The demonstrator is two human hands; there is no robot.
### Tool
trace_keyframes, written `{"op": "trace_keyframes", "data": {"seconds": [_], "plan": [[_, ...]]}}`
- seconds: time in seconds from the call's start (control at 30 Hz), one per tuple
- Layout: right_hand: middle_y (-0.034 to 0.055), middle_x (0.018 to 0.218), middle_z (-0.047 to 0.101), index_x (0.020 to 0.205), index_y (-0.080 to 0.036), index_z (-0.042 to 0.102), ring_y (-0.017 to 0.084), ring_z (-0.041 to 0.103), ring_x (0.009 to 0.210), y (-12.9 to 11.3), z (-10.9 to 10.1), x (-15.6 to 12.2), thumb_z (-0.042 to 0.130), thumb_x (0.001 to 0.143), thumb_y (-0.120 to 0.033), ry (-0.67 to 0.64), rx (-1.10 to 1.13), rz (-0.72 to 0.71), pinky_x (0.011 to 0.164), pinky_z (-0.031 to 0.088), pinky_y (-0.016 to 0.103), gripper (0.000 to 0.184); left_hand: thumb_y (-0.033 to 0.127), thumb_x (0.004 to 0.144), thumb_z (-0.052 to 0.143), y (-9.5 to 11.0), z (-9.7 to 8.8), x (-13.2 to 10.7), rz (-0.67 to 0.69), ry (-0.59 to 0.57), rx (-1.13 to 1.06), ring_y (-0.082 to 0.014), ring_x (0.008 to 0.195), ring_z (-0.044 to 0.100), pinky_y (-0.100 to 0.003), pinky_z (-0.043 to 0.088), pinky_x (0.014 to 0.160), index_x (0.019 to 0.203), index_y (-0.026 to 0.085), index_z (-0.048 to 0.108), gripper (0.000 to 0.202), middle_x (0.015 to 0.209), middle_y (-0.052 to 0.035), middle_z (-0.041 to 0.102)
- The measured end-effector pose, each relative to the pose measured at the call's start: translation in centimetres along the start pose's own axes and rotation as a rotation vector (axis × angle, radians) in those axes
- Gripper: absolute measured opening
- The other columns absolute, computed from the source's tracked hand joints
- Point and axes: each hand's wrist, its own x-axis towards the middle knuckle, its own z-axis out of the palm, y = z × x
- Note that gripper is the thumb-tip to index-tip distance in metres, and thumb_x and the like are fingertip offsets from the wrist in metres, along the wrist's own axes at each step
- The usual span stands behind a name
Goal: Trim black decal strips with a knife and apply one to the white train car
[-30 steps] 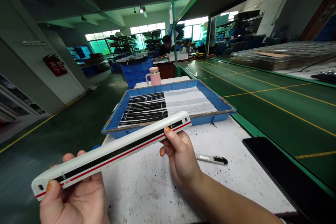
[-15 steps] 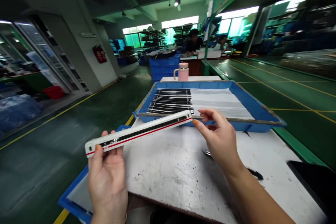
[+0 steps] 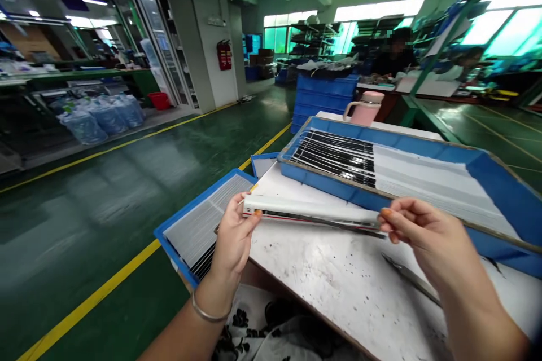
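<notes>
A long, narrow white casing (image 3: 313, 207) with a red stripe and a black band spans both hands above the white table. My left hand (image 3: 235, 231) is closed round its left end, thumb on the near face. At the other end my right hand (image 3: 410, 223) pinches with thumb and fingers at the casing's tip. A thin dark strip (image 3: 359, 229) runs along the lower edge and stands slightly off it at the right; whether my fingers touch it I cannot tell. Below my right hand lies a slim pointed metal tool (image 3: 409, 277), partly hidden by the forearm.
A blue tray (image 3: 334, 180) of black and white strips stands on the table (image 3: 305, 271), with a pink mug (image 3: 365, 110) behind it. Left and lower, another blue tray (image 3: 182, 259) holds similar pieces. Stacked blue crates (image 3: 324, 96) and a seated person (image 3: 396, 56) are farther back.
My view has swung left. The casing has turned from tilted to nearly level, its white top now showing more. My right hand has closed at its right end, and the left grip has tightened.
</notes>
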Motion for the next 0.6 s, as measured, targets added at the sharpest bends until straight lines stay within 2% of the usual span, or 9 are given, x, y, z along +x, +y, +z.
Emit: {"op": "trace_keyframes", "data": {"seconds": [0.13, 0.27, 0.33, 0.43, 0.6], "plan": [[0.0091, 0.082, 0.073, 0.089, -0.024, 0.073, 0.024, 0.066, 0.065, 0.9, -0.4, 0.3, 0.073, 0.074, -0.061, -0.080, -0.329, -0.042, 0.054, 0.050, 0.034, 0.040, 0.019, 0.072, 0.078, 0.9, -1.1, 0.2, 0.008, -0.145, 0.337, -0.0227, 0.091, 0.067, -0.032, 0.055, 0.079, 0.105, 0.018, 0.064, 0.036, 0.099, -0.0066, 0.071], [0.0027, 0.095, 0.075, 0.095, -0.034, 0.076, 0.026, 0.067, 0.068, 1.7, 0.8, -0.2, 0.074, 0.069, -0.063, -0.173, -0.617, -0.169, 0.055, 0.047, 0.035, 0.039, 0.012, 0.073, 0.074, 1.3, -2.3, 0.5, 0.115, -0.201, 0.652, -0.0297, 0.109, 0.061, -0.043, 0.045, 0.098, 0.104, 0.022, 0.070, 0.033, 0.110, -0.0066, 0.071], [0.0011, 0.099, 0.074, 0.094, -0.035, 0.075, 0.026, 0.067, 0.074, 2.1, 1.8, -0.6, 0.070, 0.072, -0.061, -0.204, -0.719, -0.247, 0.056, 0.046, 0.034, 0.034, 0.011, 0.075, 0.072, 1.3, -2.8, 0.7, 0.166, -0.246, 0.753, -0.0308, 0.115, 0.059, -0.045, 0.041, 0.103, 0.107, 0.023, 0.070, 0.034, 0.115, -0.0066, 0.070], [0.0018, 0.100, 0.073, 0.096, -0.033, 0.073, 0.025, 0.067, 0.077, 2.3, 3.2, -1.2, 0.058, 0.083, -0.059, -0.211, -0.826, -0.353, 0.055, 0.043, 0.033, 0.033, 0.014, 0.080, 0.071, 1.2, -3.3, 1.0, 0.210, -0.326, 0.844, -0.0294, 0.113, 0.061, -0.043, 0.043, 0.100, 0.113, 0.024, 0.068, 0.035, 0.118, -0.0065, 0.070], [0.0016, 0.117, 0.069, 0.110, -0.032, 0.068, 0.027, 0.066, 0.089, 1.0, 4.2, -1.9, 0.044, 0.093, -0.056, -0.126, -0.953, -0.474, 0.047, 0.039, 0.031, 0.037, 0.019, 0.082, 0.074, 1.1, -3.8, 1.4, 0.260, -0.393, 0.911, -0.0272, 0.114, 0.062, -0.039, 0.045, 0.099, 0.117, 0.022, 0.066, 0.036, 0.121, -0.0067, 0.070]]}}
